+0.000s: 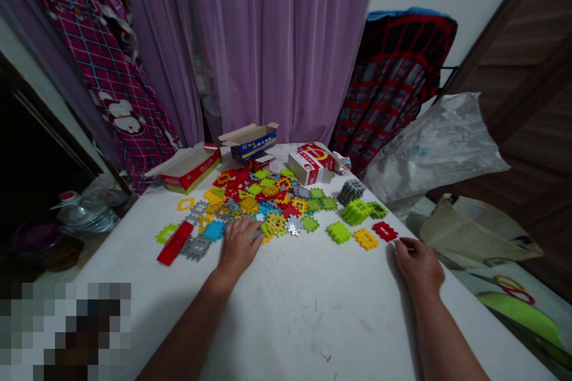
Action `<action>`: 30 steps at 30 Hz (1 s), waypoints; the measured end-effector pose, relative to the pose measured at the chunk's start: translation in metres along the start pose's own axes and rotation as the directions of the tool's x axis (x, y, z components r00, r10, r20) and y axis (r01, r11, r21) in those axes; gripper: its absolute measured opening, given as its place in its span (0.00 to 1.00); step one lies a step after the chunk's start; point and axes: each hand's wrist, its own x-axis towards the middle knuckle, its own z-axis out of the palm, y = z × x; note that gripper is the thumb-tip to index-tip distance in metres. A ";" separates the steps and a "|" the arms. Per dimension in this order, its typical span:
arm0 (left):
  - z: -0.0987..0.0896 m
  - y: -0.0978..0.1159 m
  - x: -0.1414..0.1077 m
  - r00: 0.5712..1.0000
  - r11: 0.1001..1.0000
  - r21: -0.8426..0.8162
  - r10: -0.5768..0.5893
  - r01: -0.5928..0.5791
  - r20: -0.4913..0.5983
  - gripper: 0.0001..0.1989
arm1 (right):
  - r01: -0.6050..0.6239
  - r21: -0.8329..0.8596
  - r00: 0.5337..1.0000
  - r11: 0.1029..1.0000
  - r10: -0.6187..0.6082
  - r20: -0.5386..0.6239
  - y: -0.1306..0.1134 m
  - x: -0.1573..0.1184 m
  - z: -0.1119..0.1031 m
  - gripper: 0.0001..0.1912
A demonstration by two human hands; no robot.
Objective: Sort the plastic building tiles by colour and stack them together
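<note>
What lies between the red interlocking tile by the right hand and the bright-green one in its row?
A yellow interlocking tile lies between the red tile and the bright-green tile, on the white tabletop; the head view shows it.

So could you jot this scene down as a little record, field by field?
left hand: at the near edge of the colourful pile
right hand: beside a lone red piece; grip unclear
other singles: green piece, yellow piece
stacks: grey stack, green stack
boxes: red box, blue box, red-and-white packaging, beyond the pile
surface: white table
</note>
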 end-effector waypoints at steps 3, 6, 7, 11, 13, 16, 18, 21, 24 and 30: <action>0.009 -0.001 0.014 1.000 1.000 0.004 -0.009 0.008 0.012 0.17 | 0.000 0.021 1.000 1.000 0.001 -0.011 0.001 0.001 0.000 0.21; 0.018 -0.001 0.024 1.000 1.000 -0.010 -0.019 0.020 0.020 0.19 | -0.007 0.039 1.000 0.999 0.008 -0.007 0.000 0.001 0.000 0.20; 0.020 -0.001 0.027 0.999 1.000 -0.010 -0.028 0.028 0.022 0.19 | -0.010 0.038 1.000 0.999 0.010 -0.002 -0.001 0.000 0.000 0.20; 0.028 0.003 0.032 0.997 0.998 0.010 -0.063 0.063 0.036 0.20 | -0.032 0.017 0.999 0.999 0.031 0.039 -0.003 0.000 -0.003 0.21; 0.030 0.005 0.033 0.996 0.997 0.011 -0.073 0.073 0.044 0.19 | -0.039 0.017 0.998 0.999 0.038 0.048 -0.003 0.001 -0.003 0.21; 0.030 0.008 0.032 0.996 0.997 -0.005 -0.082 0.082 0.030 0.16 | -0.052 0.029 0.998 0.998 0.050 0.048 -0.004 0.001 -0.004 0.21; 0.028 0.010 0.031 0.996 0.996 -0.015 -0.084 0.083 -0.010 0.14 | -0.058 0.038 0.997 0.998 0.057 0.049 -0.005 0.000 -0.005 0.21; 0.023 0.012 0.029 0.992 0.995 -0.024 -0.097 0.095 -0.079 0.09 | -0.060 0.041 0.998 0.997 0.059 0.034 -0.007 -0.001 -0.006 0.21; 0.017 0.013 0.028 0.987 0.989 -0.082 -0.133 0.126 -0.094 0.06 | -0.054 0.050 0.998 0.997 0.053 0.019 -0.008 -0.002 -0.005 0.21; 0.009 0.015 0.027 0.901 0.763 -0.501 -0.426 0.409 0.086 0.09 | -0.035 0.087 0.999 0.996 0.035 -0.003 -0.001 0.001 -0.001 0.19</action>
